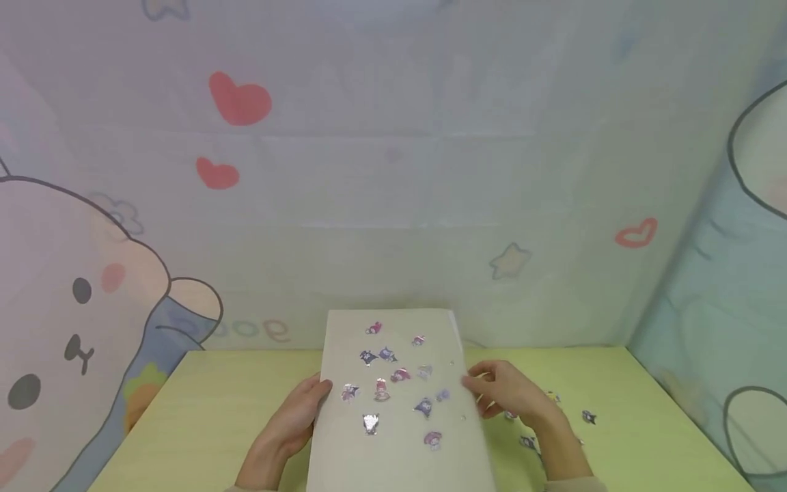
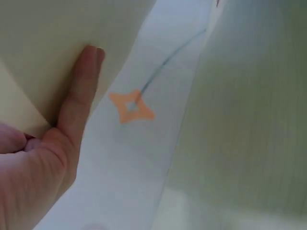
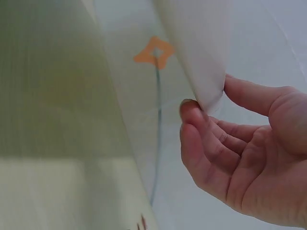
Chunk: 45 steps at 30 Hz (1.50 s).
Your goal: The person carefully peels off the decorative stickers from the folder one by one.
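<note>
A large white sheet of paper (image 1: 402, 468) is held up in front of me, with several small purple and pink cartoon stickers (image 1: 381, 390) scattered over its face. My left hand (image 1: 294, 418) grips its left edge, thumb on the front. In the left wrist view, the fingers of that hand (image 2: 60, 143) lie along the back of the sheet (image 2: 43, 48). At the right edge, my right hand (image 1: 507, 391) pinches the paper. The right wrist view shows the sheet's edge (image 3: 204, 57) between the thumb and curled fingertips of this hand (image 3: 244, 158).
Several loose stickers (image 1: 589, 417) lie on the yellow-green table (image 1: 639, 444) to the right, some partly behind my right forearm. A cartoon-printed cloth (image 1: 393, 178) hangs behind the table, and a similar one (image 1: 725, 307) stands along the right side.
</note>
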Tool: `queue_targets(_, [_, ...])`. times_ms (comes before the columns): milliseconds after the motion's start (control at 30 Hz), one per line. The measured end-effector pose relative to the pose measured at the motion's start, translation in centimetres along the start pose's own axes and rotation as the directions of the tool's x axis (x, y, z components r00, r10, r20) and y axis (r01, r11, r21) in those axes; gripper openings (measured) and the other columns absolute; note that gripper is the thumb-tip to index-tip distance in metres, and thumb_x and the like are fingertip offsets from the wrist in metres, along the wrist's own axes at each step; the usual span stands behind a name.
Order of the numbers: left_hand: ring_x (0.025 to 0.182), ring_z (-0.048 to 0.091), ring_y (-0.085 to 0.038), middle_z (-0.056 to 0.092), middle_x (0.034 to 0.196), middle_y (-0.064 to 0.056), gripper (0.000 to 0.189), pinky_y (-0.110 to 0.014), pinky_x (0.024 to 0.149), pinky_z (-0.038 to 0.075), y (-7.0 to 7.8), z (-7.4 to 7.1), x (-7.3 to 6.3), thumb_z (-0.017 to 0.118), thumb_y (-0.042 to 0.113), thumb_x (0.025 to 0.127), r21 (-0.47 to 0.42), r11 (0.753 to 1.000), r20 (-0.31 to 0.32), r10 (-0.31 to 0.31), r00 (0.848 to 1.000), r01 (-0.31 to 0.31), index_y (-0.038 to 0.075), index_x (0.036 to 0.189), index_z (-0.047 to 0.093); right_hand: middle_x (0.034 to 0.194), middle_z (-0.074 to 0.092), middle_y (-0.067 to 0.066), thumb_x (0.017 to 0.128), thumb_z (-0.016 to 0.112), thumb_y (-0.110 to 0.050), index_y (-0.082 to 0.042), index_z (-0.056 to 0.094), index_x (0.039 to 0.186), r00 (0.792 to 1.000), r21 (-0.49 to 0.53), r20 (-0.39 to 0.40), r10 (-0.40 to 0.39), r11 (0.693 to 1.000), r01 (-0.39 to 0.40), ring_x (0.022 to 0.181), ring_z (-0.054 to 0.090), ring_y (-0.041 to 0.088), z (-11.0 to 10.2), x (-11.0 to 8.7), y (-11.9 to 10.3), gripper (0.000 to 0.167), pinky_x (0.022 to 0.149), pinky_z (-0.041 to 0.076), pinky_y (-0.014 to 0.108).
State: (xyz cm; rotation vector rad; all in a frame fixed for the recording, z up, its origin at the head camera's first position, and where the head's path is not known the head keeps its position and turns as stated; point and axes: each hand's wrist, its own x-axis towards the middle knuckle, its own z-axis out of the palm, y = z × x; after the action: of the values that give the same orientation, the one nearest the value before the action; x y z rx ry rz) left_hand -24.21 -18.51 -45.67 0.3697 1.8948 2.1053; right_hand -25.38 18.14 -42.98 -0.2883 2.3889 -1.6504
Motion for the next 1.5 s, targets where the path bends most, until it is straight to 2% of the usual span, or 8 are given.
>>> queue_targets(167, [0.097, 0.064, -0.023, 0.063, 0.114, -0.014, 0.047, -0.038, 0.081, 0.053, -0.7, -0.7, 0.0, 0.032, 0.020, 0.107, 0.036, 0.999, 0.000, -0.027, 1.000, 0.027, -0.008, 0.144, 0.032, 0.087, 0.063, 0.016, 0.099, 0.058, -0.031, 0.007, 0.061, 0.108, 0.999, 0.036, 0.032, 0.018, 0.999, -0.019, 0.068, 0.064, 0.026, 0.2, 0.8, 1.0, 0.039, 0.069, 0.057, 0.047])
queue_targets(433, [0.098, 0.066, -0.026, 0.065, 0.114, -0.015, 0.047, -0.039, 0.081, 0.054, -2.1, -1.3, 0.0, 0.029, 0.019, 0.108, 0.065, 0.994, 0.036, -0.094, 0.995, 0.092, -0.010, 0.143, 0.032, 0.092, 0.066, 0.018, 0.098, 0.060, -0.027, 0.012, 0.051, 0.125, 0.993, 0.085, 0.087, 0.082, 0.992, -0.089, 0.063, 0.066, 0.023, 0.8, 1.3, 3.1, 0.048, 0.066, 0.057, 0.045])
queue_targets(700, [0.092, 0.067, -0.027, 0.068, 0.106, -0.014, 0.040, -0.041, 0.077, 0.055, -3.4, -1.8, -0.5, 0.036, 0.015, 0.107, 0.199, 0.972, 0.018, -0.135, 0.991, 0.129, -0.014, 0.133, 0.043, 0.080, 0.065, 0.016, 0.096, 0.062, -0.025, 0.008, 0.062, 0.109, 0.985, 0.020, 0.124, 0.122, 0.992, -0.125, 0.058, 0.064, 0.019, 2.5, 1.6, 5.1, 0.035, 0.060, 0.058, 0.039])
queue_targets(833, [0.085, 0.068, -0.025, 0.069, 0.099, -0.012, 0.035, -0.040, 0.072, 0.057, -3.6, -2.2, -0.9, 0.043, 0.014, 0.105, 0.310, 0.938, 0.002, -0.165, 0.986, 0.156, -0.014, 0.123, 0.052, 0.079, 0.065, 0.015, 0.098, 0.059, -0.026, 0.005, 0.063, 0.100, 0.979, 0.034, 0.147, 0.145, 0.988, -0.151, 0.056, 0.063, 0.016, 2.9, 1.6, 5.6, 0.031, 0.057, 0.057, 0.034])
queue_targets(1067, [0.068, 0.065, -0.018, 0.067, 0.083, -0.008, 0.025, -0.032, 0.061, 0.056, -2.7, -2.7, -1.1, 0.056, 0.017, 0.100, 0.524, 0.831, -0.033, -0.197, 0.980, 0.185, -0.007, 0.104, 0.061, 0.076, 0.065, 0.013, 0.098, 0.060, -0.028, 0.003, 0.064, 0.095, 0.983, -0.003, 0.107, 0.149, 0.989, -0.150, 0.053, 0.060, 0.014, 2.9, 1.6, 5.3, 0.032, 0.055, 0.056, 0.031])
queue_targets(1133, [0.062, 0.062, -0.017, 0.064, 0.078, -0.009, 0.020, -0.031, 0.058, 0.055, -2.5, -2.8, -1.2, 0.058, 0.015, 0.099, 0.546, 0.817, -0.035, -0.199, 0.979, 0.185, -0.005, 0.098, 0.060, 0.074, 0.064, 0.012, 0.098, 0.060, -0.028, 0.003, 0.064, 0.093, 0.983, -0.017, 0.096, 0.155, 0.988, -0.154, 0.052, 0.060, 0.014, 2.9, 1.6, 5.2, 0.031, 0.054, 0.056, 0.031])
queue_targets(1200, [0.058, 0.061, -0.018, 0.063, 0.074, -0.011, 0.016, -0.032, 0.056, 0.055, -2.4, -2.8, -1.3, 0.057, 0.011, 0.099, 0.549, 0.817, -0.033, -0.191, 0.981, 0.178, -0.005, 0.096, 0.059, 0.072, 0.063, 0.011, 0.098, 0.060, -0.028, 0.002, 0.064, 0.092, 0.983, -0.028, 0.089, 0.160, 0.987, -0.158, 0.051, 0.059, 0.013, 2.8, 1.5, 5.3, 0.031, 0.053, 0.055, 0.031])
queue_targets(1500, [0.064, 0.059, -0.021, 0.061, 0.079, -0.011, 0.025, -0.035, 0.058, 0.054, -1.6, -3.1, -2.0, 0.058, 0.015, 0.099, 0.614, 0.775, -0.066, -0.136, 0.989, 0.147, -0.006, 0.112, 0.057, 0.073, 0.063, 0.010, 0.098, 0.060, -0.029, 0.001, 0.064, 0.092, 0.983, -0.022, 0.087, 0.164, 0.986, -0.163, 0.052, 0.058, 0.012, 2.5, 1.9, 5.5, 0.031, 0.054, 0.056, 0.030])
